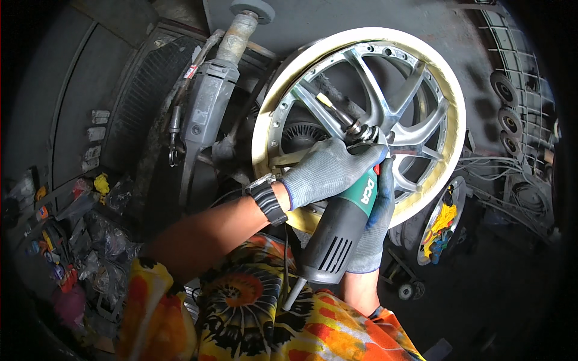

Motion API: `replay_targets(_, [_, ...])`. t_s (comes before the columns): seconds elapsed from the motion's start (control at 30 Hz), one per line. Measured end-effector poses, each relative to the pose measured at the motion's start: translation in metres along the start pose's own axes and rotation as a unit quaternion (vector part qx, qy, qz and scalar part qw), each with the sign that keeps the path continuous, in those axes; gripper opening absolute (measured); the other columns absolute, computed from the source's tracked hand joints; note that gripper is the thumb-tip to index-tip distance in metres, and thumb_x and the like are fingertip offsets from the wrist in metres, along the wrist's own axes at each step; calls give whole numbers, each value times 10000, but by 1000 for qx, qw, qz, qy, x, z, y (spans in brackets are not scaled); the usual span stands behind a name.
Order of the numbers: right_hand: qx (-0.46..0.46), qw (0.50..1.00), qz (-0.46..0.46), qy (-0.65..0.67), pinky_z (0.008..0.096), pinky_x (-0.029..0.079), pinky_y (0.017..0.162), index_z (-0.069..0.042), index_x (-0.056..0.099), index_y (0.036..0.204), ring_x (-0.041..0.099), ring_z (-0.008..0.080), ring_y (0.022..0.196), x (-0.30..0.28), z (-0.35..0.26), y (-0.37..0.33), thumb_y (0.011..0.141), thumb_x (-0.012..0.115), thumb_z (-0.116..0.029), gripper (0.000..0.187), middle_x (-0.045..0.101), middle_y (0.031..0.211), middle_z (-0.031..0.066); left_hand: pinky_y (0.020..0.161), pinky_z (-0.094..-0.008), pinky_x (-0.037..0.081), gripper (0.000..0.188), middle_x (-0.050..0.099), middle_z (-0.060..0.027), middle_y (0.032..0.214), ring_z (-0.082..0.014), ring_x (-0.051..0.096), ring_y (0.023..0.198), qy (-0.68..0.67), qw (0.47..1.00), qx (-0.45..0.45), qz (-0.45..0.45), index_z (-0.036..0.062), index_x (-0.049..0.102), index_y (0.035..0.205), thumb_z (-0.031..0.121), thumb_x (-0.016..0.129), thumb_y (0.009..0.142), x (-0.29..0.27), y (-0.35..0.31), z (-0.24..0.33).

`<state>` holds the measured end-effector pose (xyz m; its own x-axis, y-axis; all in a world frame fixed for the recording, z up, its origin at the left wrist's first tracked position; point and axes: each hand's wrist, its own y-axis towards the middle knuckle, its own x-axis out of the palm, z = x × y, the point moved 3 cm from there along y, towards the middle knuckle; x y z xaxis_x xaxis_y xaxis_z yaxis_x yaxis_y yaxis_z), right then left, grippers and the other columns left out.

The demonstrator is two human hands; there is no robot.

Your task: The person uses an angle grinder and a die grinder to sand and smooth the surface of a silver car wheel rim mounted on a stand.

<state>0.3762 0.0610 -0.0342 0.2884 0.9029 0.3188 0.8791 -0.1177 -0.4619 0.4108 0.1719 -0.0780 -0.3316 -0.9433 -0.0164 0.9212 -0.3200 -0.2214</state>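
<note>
A green and black power grinder (335, 240) is between my hands, its rear end and cord toward my body. My left hand (328, 171), in a grey glove, is closed over its metal head. My right hand (374, 231), also gloved, wraps the right side of the green body; its fingers are partly hidden beneath. From the head a slim metal shaft (341, 114) with a pale yellow tip points up and left, among the spokes of a silver alloy wheel (368, 81). Yellowish covering lines the wheel's wide rim (456, 120). Whether the tip touches a spoke I cannot tell.
Left of the wheel stands a large grey power tool (208, 102) with a round pad (253, 10) on top. Plastic bags and clutter (102, 240) lie at the far left. To the right are a round tray (442, 219) holding yellow cloth, a wire rack (524, 78) and hanging discs (504, 89).
</note>
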Motion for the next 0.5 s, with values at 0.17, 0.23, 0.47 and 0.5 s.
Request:
replay_targets(0.17, [2,1000,-20,23,283,588,874,-19,577,1323,693,132,1008,1,3,1,1113,473,-373,424,685,1169,94,832,-381,576,621,745,-194,924,-277,759,922,30,999,2,-11,38,700,1205,602,549,994,-2,-1,0])
replay_targets(0.23, [2,999,-25,36,286,587,882,-19,572,1333,693,138,1020,3,5,1,1115,469,-370,426,684,1181,96,841,-379,573,621,745,-193,942,-272,757,934,46,999,6,-13,33,697,1207,598,555,992,-5,1,-2])
replay_targets(0.47, [-2,996,-50,69,331,562,1004,-28,487,1456,642,183,1190,-2,9,3,1127,406,-399,502,612,1360,131,866,-371,563,596,747,-196,956,-279,753,969,-15,999,-11,-44,32,696,1203,574,548,1004,-14,5,19])
replay_targets(0.5, [18,990,-88,106,337,551,1031,-27,462,1482,630,189,1219,-2,9,4,1131,392,-393,512,591,1394,135,866,-371,563,596,747,-196,956,-279,753,969,-15,999,-11,-45,32,696,1203,574,548,1004,-12,4,18])
